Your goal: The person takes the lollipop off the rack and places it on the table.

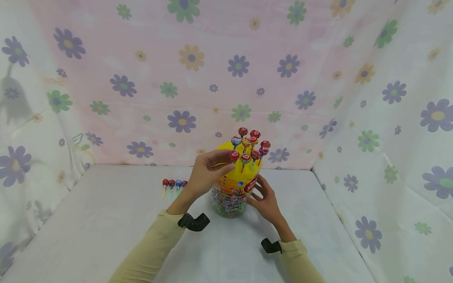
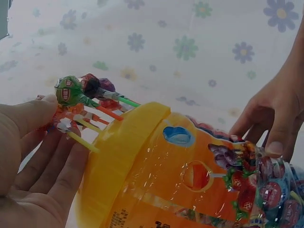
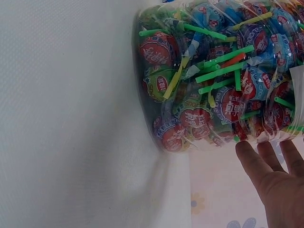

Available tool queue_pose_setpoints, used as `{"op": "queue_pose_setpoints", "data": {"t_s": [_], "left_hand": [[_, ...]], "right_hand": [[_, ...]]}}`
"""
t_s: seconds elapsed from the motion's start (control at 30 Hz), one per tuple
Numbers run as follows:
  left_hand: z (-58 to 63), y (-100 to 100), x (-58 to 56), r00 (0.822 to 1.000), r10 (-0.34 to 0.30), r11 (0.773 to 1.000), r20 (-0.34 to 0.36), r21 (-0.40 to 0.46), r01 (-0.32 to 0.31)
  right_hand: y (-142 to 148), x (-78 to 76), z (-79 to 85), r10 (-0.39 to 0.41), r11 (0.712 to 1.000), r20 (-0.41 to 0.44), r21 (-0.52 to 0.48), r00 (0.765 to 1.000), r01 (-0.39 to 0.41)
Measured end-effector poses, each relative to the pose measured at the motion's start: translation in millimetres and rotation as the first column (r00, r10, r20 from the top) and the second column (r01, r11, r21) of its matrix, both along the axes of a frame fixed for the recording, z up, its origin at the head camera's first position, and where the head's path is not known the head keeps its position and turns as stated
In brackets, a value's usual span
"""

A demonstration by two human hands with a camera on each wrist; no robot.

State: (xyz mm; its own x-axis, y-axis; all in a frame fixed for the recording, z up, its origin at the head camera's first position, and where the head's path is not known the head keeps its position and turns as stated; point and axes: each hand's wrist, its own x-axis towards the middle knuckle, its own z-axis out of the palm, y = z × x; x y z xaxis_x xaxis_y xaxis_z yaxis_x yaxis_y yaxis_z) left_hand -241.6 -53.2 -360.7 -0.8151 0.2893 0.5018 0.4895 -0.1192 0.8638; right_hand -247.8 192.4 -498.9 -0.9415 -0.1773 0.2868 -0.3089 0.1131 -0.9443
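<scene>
Yellow-lidded clear plastic candy jar (image 1: 230, 201), right hand (image 1: 267, 201) gripping it, already sports about nine shiny-wrapped lollipops (image 1: 245, 158) up top, left hand (image 1: 206, 173) pinching a red-wrapped lollipop (image 1: 234, 156) there, four-ish others (image 1: 178, 183) on the tabletop (image 1: 106, 220) seemingly left to go.

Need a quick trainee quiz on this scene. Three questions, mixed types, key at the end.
1. Which hand is on the side of the jar, below the yellow lid?
2. True or false: the jar is lying on its side.
3. Seen by the wearer, the loose lollipops on the tabletop lie:
A) right of the jar
B) left of the jar
C) between the jar and the wearer

Key:
1. The right hand; the left hand is up by the standing lollipops.
2. False; the head view shows it upright.
3. B
</scene>
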Motion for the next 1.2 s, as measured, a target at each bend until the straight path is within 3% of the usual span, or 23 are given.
{"op": "queue_pose_setpoints", "data": {"t_s": [0.47,1.1,1.2], "left_hand": [[-2.4,6,-3.1,0.991,0.112,0.994,-0.072,0.012,-0.111],[3.5,10,-4.5,0.987,0.111,0.994,-0.116,0.016,-0.11],[5.8,9,-2.1,0.986,0.111,0.994,-0.125,0.022,-0.11]], "right_hand": [[1,-0.7,-1.1,0.007,1.0,-0.029,0.021,1.0,-0.006],[1,-0.4,2.6,-0.011,1.0,0.008,0.022,1.0,0.011],[-3,6.4,13.8,-0.004,1.0,0.02,0.018,1.0,0.004]]}}
